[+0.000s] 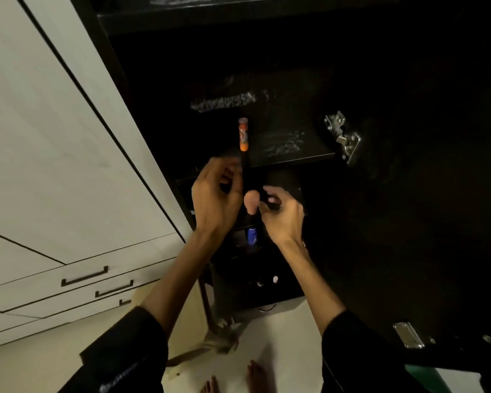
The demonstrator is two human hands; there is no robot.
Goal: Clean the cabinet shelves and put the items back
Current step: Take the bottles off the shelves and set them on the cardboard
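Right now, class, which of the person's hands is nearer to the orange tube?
Left. The left hand is just below the orange tube, at its dark lower end; the right hand is lower and off to the right.

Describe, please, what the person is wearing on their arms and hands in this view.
Both hands, the left hand and right hand, are bare, with no gloves. Each arm has a black long sleeve pushed up toward the elbow, leaving the forearms uncovered. The left sleeve carries small pale lettering, too blurred to read. The right sleeve looks plain.
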